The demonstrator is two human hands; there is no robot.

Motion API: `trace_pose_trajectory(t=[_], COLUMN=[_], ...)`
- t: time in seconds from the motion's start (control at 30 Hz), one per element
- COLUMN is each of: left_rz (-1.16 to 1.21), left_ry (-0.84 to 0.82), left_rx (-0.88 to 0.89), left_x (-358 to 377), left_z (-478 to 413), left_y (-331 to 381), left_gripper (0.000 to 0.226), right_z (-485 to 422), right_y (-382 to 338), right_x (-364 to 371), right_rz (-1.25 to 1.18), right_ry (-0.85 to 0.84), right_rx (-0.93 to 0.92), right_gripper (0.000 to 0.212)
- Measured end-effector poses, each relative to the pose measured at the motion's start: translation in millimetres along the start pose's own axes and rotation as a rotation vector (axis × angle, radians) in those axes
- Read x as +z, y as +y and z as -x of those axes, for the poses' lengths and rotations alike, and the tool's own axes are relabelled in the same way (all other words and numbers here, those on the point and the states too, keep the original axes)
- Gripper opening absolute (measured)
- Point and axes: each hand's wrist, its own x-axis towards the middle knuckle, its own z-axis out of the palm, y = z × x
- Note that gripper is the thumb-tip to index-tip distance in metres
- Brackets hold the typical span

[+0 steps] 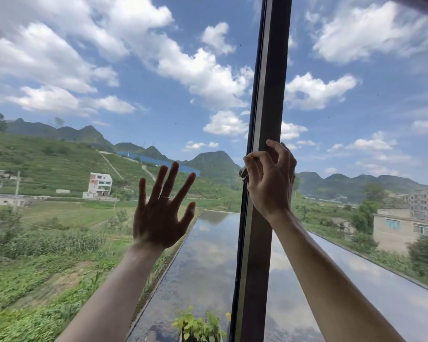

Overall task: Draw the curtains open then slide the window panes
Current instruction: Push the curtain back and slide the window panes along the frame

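Two hands are raised at the window. The left hand [162,208], fingers spread flat, presses the left pane [134,95] at lower centre. The right hand [269,180] curls around the dark vertical frame [269,82] right of centre, pinching its latch [242,172].

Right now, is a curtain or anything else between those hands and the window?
Nothing visible. The left hand lies spread flat on the left pane, and the right hand has its fingers on the dark frame bar by a small latch. No curtain hangs in front.
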Motion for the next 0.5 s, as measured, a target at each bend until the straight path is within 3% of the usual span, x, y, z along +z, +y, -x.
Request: trace_pose_trajectory(t=[0.27, 0.37, 0.5], left_rz=[0.015, 0.038, 0.067], left_ry=[-0.015, -0.028, -0.072], left_rx=[0.0, 0.006, 0.016], left_x=[0, -2, -9], left_z=[0, 0, 4], left_y=[-1, -1, -3], left_gripper=[0.064, 0.063, 0.066], right_z=[-19, -8, 24], right_y=[-4, -2, -15], right_x=[12, 16, 18], right_rz=[0.012, 0.013, 0.056], right_ry=[-0.042, 0.014, -0.057], right_rx=[0.096, 0.045, -0.035], right_gripper=[0.014, 0.024, 0.042])
